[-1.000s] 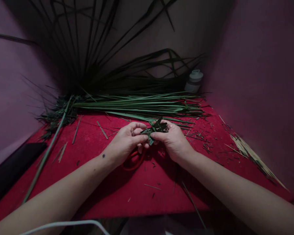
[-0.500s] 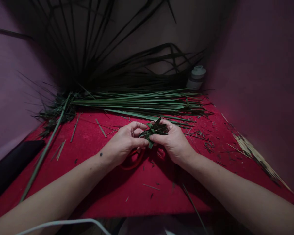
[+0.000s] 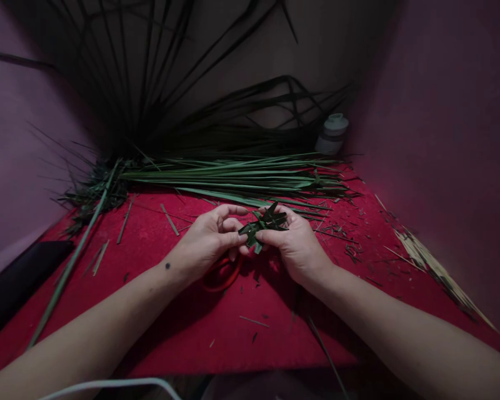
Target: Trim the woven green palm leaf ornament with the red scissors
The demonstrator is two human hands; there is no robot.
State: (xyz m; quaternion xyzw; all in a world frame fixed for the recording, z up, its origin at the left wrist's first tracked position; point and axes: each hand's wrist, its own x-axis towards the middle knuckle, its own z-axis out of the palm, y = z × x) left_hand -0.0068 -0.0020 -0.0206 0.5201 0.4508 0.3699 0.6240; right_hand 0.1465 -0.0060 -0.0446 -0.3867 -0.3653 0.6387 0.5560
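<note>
The red mat (image 3: 150, 316) fills the space in front of me, near edge to far wall, littered with more short leaf scraps than I can count. Across its far side lies one thick bundle of long green leaves (image 3: 233, 179), running left to right, with one long green stalk (image 3: 73, 258) slanting toward me on the left. My two hands meet over the middle of the mat. My left hand (image 3: 206, 243) has its thumb and fingers (image 3: 234, 210) curled in and pinched on the left end of the folded leaf piece (image 3: 263, 224). The forefinger arches over the top. My right hand (image 3: 296, 245) grips the right side of the same piece, thumb pressed along its near edge and the other fingers wrapped behind it, so neither hand is slack. The one folded leaf piece sits between my fingertips, lifted just above the mat, and several short strip ends stick out of it. One pair of red-handled scissors (image 3: 221, 275) lies on the mat under my left hand, mostly hidden by it. One pale heap of dry slivers (image 3: 435, 271) lies along the right edge. One small white jar (image 3: 332, 134) stands at the far right, beside the leaf tips.
</note>
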